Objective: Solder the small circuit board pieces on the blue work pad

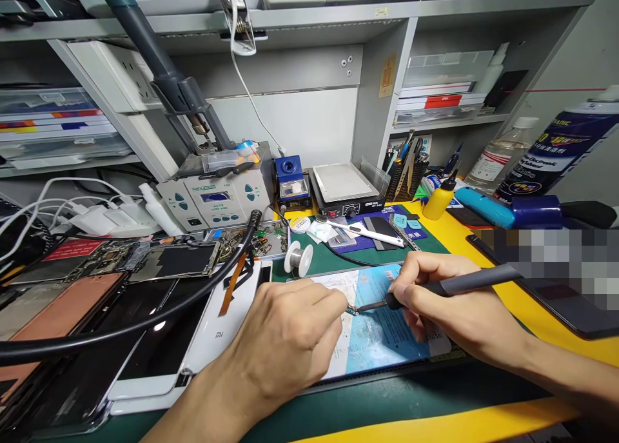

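Note:
My right hand (pixel 440 295) grips a soldering iron (pixel 474 280) like a pen. Its thin tip points left and meets a small circuit board (pixel 353 309), or sits right beside it. My left hand (pixel 294 327) is closed, with thumb and fingers pinched at the board's left end. Most of that board is hidden behind my fingers. Under both hands lies a blue and white printed sheet (pixel 382 340) on the green mat (pixel 358 411). A spool of solder wire (pixel 298 260) stands just beyond my left hand.
Phones and a white phone back (pixel 227 327) lie at the left, crossed by a black hose (pixel 193 324). Behind are a hot-air station (pixel 217 198), a blue soldering station (pixel 291 178) and a heating plate (pixel 348 188). Bottles, a spray can (pixel 556 149) and a dark phone (pixel 556 301) occupy the right.

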Demonstrator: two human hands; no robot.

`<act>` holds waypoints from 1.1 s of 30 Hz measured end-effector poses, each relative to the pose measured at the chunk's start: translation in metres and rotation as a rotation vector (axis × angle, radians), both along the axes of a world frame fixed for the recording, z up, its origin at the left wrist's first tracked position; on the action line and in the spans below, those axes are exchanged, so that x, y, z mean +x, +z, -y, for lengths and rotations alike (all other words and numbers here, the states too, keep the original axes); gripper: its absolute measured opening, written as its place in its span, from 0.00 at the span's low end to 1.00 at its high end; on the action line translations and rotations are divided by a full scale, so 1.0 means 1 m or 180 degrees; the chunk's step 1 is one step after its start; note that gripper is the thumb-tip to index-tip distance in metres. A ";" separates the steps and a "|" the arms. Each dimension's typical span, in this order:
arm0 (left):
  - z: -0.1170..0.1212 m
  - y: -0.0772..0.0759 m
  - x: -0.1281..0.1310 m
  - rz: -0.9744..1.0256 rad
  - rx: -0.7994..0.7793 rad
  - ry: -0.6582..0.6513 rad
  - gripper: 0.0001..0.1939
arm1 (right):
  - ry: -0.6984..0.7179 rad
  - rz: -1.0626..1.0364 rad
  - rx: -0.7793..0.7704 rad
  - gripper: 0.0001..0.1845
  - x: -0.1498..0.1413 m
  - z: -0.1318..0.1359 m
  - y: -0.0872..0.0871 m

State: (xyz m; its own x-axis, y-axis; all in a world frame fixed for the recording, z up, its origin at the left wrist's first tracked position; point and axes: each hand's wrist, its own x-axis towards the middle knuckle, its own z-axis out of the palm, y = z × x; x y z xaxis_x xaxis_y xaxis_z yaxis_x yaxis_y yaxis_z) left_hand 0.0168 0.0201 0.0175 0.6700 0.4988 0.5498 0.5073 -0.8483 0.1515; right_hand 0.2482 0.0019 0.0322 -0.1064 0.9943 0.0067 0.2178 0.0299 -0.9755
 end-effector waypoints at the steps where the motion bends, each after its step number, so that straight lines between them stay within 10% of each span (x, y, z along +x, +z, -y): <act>1: 0.000 -0.001 0.000 0.0018 -0.0017 0.0000 0.09 | 0.0019 -0.0004 -0.0001 0.10 0.000 0.000 0.000; 33: -0.001 0.002 0.000 0.0187 -0.0125 0.0003 0.10 | 0.0032 0.0050 -0.0042 0.08 0.003 0.000 -0.003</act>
